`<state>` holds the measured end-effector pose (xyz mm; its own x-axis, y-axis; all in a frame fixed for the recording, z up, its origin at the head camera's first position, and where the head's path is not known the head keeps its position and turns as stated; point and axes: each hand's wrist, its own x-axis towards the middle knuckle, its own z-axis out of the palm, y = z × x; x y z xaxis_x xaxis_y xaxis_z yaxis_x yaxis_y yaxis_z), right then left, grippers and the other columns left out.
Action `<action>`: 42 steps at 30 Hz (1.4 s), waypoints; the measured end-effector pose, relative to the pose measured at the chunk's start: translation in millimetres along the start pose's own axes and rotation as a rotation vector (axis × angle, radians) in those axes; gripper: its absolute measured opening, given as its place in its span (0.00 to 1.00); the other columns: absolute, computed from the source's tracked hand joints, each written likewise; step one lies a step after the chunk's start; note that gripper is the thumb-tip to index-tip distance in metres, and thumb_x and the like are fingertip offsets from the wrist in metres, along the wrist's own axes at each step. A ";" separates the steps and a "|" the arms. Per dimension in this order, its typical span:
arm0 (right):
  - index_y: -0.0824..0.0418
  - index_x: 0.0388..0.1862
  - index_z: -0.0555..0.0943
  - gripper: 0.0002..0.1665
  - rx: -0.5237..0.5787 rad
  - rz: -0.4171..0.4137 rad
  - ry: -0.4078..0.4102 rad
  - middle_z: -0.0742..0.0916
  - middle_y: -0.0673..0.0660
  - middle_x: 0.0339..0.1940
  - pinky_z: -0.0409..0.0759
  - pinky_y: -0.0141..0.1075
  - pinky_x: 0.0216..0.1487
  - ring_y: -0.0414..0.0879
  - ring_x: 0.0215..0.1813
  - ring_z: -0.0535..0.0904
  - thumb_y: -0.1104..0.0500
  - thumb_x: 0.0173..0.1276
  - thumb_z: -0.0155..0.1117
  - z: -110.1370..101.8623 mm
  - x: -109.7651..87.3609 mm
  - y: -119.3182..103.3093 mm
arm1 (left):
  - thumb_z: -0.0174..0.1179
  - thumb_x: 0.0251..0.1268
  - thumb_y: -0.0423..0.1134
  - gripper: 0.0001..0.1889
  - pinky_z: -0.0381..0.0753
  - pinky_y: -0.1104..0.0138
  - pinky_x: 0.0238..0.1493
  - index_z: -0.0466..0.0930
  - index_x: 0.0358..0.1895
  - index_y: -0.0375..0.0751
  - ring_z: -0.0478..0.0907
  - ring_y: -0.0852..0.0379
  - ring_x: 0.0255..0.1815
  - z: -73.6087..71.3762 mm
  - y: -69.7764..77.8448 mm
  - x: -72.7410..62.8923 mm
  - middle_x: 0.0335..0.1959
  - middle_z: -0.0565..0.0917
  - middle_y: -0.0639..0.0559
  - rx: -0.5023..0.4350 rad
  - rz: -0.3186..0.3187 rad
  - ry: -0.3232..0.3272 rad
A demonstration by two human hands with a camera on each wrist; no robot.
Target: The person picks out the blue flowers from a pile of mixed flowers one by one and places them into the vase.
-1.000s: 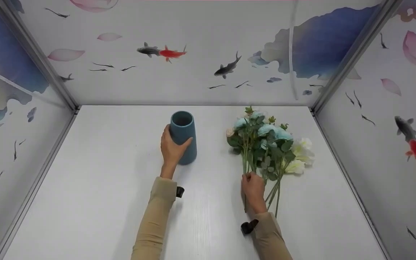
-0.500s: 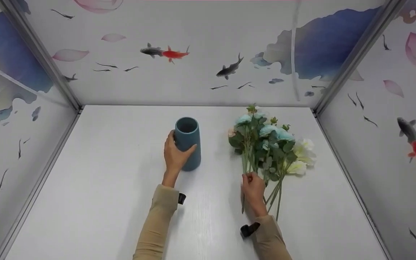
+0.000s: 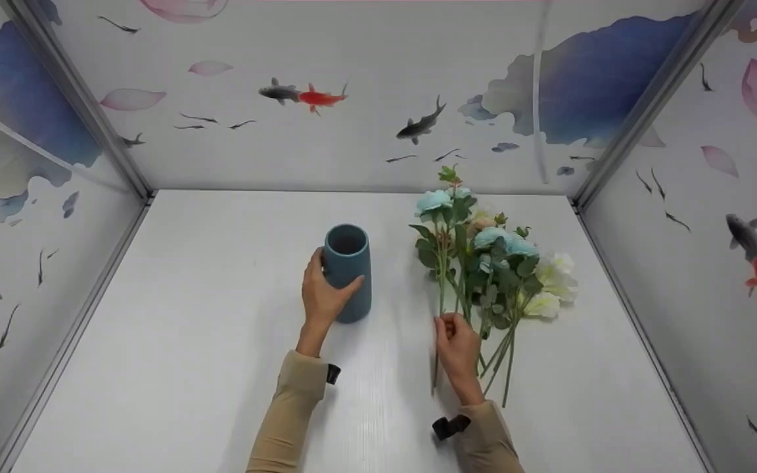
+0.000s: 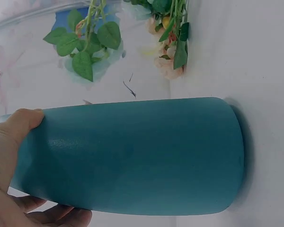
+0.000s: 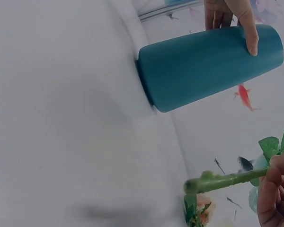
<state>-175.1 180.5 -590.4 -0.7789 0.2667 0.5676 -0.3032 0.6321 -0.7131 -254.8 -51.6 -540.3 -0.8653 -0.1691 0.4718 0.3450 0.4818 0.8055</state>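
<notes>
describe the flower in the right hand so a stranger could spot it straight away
On the white table, find the blue vase, then the bunch of flowers to its right. Along the bunch's left edge is a pale blue flower with green leaves. Unlike the other pale blue blooms, it is leftmost, its stem pinched by the right hand.

The person wore long tan sleeves, plain and matte. The left sleeve (image 3: 280,427), at the bottom of the frame just left of centre, bunched into crosswise wrinkles low down and ended in a broad, smoother cuff (image 3: 303,374). A small, blocky black device (image 3: 333,374) jutted from the cuff's right edge. The right sleeve (image 3: 491,437), lower right of centre, matched in colour; beside its left edge showed a larger black piece (image 3: 451,427), squarish at one end. The left hand (image 3: 327,295) and right hand (image 3: 458,345) were bare.
</notes>
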 end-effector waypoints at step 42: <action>0.68 0.29 0.77 0.07 0.303 -0.250 0.057 0.78 0.56 0.19 0.66 0.24 0.20 0.40 0.17 0.68 0.77 0.56 0.63 -2.5 -10.7 -77.3 | 0.62 0.49 0.18 0.08 0.79 0.69 0.34 0.82 0.33 0.28 0.79 0.51 0.29 -19.4 102.2 -42.5 0.29 0.82 0.40 -0.303 0.438 0.193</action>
<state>-142.0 130.6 -540.3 -0.6314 0.1775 0.7548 -0.6342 0.4420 -0.6344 -175.7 -11.9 -471.1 -0.5454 -0.1772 0.8192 0.7704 0.2790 0.5732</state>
